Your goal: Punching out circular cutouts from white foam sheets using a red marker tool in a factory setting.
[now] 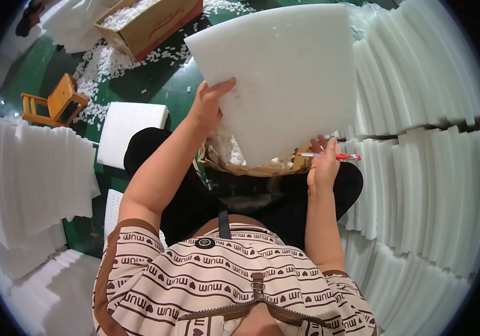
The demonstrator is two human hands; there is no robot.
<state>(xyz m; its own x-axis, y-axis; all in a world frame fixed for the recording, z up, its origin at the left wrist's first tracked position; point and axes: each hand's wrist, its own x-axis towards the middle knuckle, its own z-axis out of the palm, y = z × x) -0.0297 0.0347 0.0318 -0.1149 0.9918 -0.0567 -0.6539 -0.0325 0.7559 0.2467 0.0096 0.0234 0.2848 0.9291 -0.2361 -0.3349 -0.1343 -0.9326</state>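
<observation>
While the left hand (pixel 211 105) pinches a white foam sheet (pixel 285 84), the right hand (pixel 324 165) holds a red pen (pixel 348 157)

Head view: the left thumb lies over the sheet's edge, the fingers beneath it hidden. The right fingers, half-curled by the lower edge, keep the pen crosswise; whether they also grip foam, I cannot tell. From so narrow a hold the sheet could slip or sag, and the pen tip might mark it. Between both hands' fingers, a cardboard box (pixel 262 171) is mostly covered.
</observation>
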